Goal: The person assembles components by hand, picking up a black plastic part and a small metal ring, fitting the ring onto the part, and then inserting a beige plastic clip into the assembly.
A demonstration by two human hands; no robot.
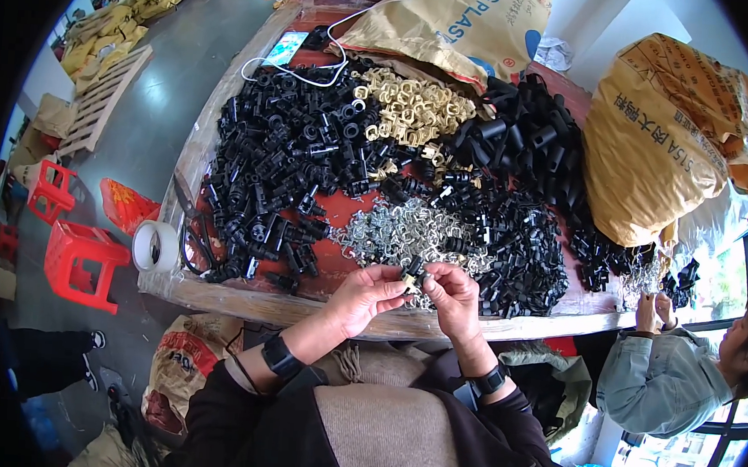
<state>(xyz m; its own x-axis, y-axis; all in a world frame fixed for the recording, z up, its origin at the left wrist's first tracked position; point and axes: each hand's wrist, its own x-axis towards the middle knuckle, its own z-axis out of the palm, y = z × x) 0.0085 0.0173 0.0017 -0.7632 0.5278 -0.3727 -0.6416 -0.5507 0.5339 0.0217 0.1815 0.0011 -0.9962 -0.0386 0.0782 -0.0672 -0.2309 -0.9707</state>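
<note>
Over the table's near edge, my left hand point(358, 299) holds a small black plastic fitting point(413, 268) with a cream clip point(409, 280) on it, pinched between thumb and fingers. Thumb and forefinger of my right hand point(456, 298) close together at the fitting's right side. What they grip is too small to make out. Just beyond my hands lies a heap of small silvery metal clips point(404, 227). Black fittings point(281, 142) are piled to the left, cream plastic clips point(412, 107) farther back, and small black parts point(522, 260) to the right.
Black tubular parts point(517, 139) lie at the back right, near a large yellow sack point(653, 148). Scissors point(189, 209) and a tape roll point(156, 247) rest at the left edge. A co-worker point(674, 372) handles parts at the right. Red stools point(85, 263) stand on the floor.
</note>
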